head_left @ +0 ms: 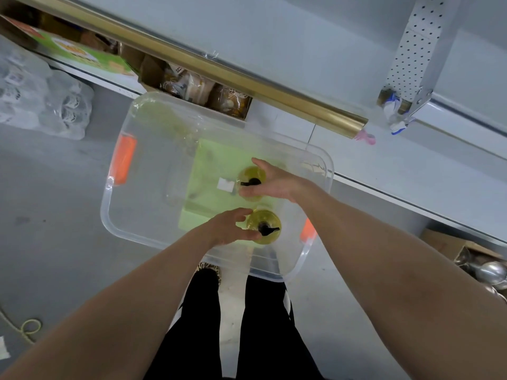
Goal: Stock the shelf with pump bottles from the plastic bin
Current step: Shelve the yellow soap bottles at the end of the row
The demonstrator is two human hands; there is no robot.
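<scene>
I see a clear bin (109, 215) w/ orange handles (124, 159) and a green sheet (216, 163) inside. The far pump bottle (251, 172) and near pump bottle (267, 218) are yellow-green w/ black pump heads (267, 230). The shelf (301, 37) is pale grey w/ a gold edge strip (219, 69). The pegboard (419, 42) is white w/ black dots. Trousers (200, 325) black w/ a white stripe; shoe (210, 268) leopard print.

I record the bin (105, 204) as clear, glossy plastic with an orange plastic latch (124, 157). The near pump bottle (270, 219) and far pump bottle (248, 172) read as translucent yellow plastic, with black pump heads. The edge strip (219, 69) looks like polished gold metal. The shelf (301, 31) has smooth grey paint; the floor (55, 215) is matt grey.
</scene>
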